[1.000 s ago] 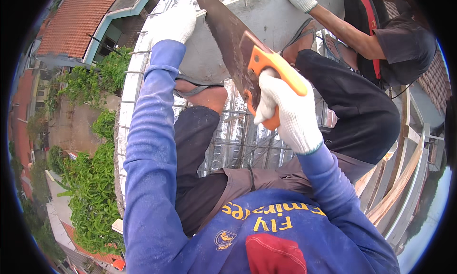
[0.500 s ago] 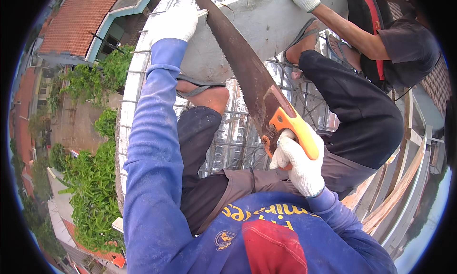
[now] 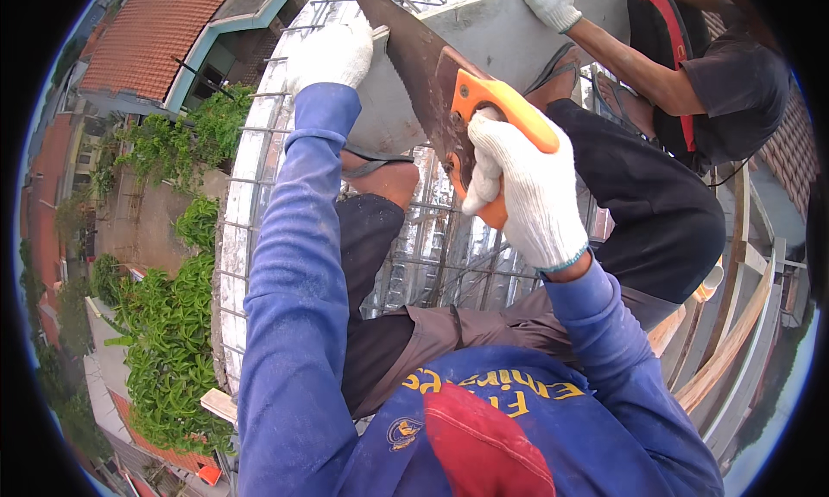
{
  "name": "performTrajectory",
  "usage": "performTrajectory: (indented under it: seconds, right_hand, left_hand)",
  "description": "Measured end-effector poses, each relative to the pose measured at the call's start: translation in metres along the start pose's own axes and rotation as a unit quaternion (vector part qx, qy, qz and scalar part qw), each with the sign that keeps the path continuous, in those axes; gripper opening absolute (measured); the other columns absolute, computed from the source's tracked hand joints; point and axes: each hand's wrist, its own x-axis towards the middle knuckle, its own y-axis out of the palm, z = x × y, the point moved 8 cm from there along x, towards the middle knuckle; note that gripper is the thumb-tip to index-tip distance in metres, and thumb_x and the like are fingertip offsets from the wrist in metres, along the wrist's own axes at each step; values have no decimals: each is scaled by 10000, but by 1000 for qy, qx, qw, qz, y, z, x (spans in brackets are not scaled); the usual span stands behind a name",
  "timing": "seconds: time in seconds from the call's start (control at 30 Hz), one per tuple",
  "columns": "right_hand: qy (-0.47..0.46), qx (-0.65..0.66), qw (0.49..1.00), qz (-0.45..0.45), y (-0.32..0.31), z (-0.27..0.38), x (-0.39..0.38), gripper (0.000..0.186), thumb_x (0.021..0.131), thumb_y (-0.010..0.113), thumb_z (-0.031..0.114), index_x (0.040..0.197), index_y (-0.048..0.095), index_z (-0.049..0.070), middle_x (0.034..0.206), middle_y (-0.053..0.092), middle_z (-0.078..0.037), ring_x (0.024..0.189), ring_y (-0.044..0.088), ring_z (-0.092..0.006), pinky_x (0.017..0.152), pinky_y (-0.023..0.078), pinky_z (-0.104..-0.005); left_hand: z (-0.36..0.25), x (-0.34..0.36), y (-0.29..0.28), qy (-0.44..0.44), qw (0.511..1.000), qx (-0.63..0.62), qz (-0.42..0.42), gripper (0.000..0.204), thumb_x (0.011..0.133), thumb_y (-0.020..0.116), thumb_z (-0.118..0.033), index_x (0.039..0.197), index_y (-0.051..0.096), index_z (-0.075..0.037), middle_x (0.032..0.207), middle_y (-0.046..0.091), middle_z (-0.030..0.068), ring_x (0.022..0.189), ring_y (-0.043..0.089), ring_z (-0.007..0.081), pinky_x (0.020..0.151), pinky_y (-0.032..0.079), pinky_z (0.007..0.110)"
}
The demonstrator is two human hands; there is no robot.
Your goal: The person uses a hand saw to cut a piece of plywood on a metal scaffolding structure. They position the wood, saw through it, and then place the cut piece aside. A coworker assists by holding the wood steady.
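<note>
My right hand (image 3: 531, 182), in a white knit glove, is closed round the orange handle of a handsaw (image 3: 413, 61). The saw's rusty toothed blade slants up and to the left across a grey board (image 3: 492, 31), with its tip beyond the board's far edge. At the board's left end my left hand (image 3: 332, 56), also gloved, is closed over the edge beside the blade; its fingertips are hidden. My sandalled feet are on both sides of the saw, the left one under or against the board.
A co-worker's gloved hand (image 3: 548, 3) rests on the board's far edge at the upper right. Below lies a grid of steel bars (image 3: 432, 238) over shiny sheeting. Bar ends jut past the white left edge (image 3: 237, 264), with a drop to plants beyond. Timber planks (image 3: 734, 324) stand at right.
My right hand has pushed the saw forward and up, away from my body, so the handle is now nearer the board. My left hand has shifted slightly right in view.
</note>
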Motion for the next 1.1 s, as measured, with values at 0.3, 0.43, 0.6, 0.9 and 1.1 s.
performTrajectory:
  seconds: [0.3,0.43,0.6,0.9,1.1]
  right_hand:
    - [-106,-24,994,-31,15,62,6,223,1022,720,146,1181,715,-11,794,666,-31,632,635,-142,601,525,-310]
    - [-87,-46,990,-100,-61,88,-66,193,942,730,74,1099,695,-33,847,701,-43,603,648,-102,581,518,-266]
    - [1,-223,973,-64,-66,48,-82,177,904,754,51,1064,709,-11,833,709,-61,686,720,-154,646,547,-298]
    - [-95,-299,949,-13,-87,21,-103,221,884,791,62,1077,723,-22,830,727,-135,689,734,-218,666,559,-327]
    - [-142,-355,924,-5,-87,24,-110,229,814,794,19,1027,720,-23,863,721,-100,732,714,-170,717,566,-315]
  left_hand:
    - [15,22,9,-37,996,-81,7,693,1105,308,-528,1312,762,-47,1372,716,256,1292,669,452,1117,489,558]
    - [11,13,-3,-53,995,-80,17,758,1094,296,-634,1382,740,-92,1415,703,237,1334,641,443,1153,466,529]
    - [19,22,9,-16,991,-131,-8,766,1068,341,-708,1428,727,-154,1419,704,229,1358,637,405,1162,463,495]
    - [5,31,3,52,980,-144,129,650,1047,510,-636,1456,708,-172,1415,727,171,1323,675,328,1128,493,426]
    - [-4,31,19,39,975,-208,73,610,1029,593,-570,1464,702,-157,1395,737,145,1287,680,311,1114,495,412]
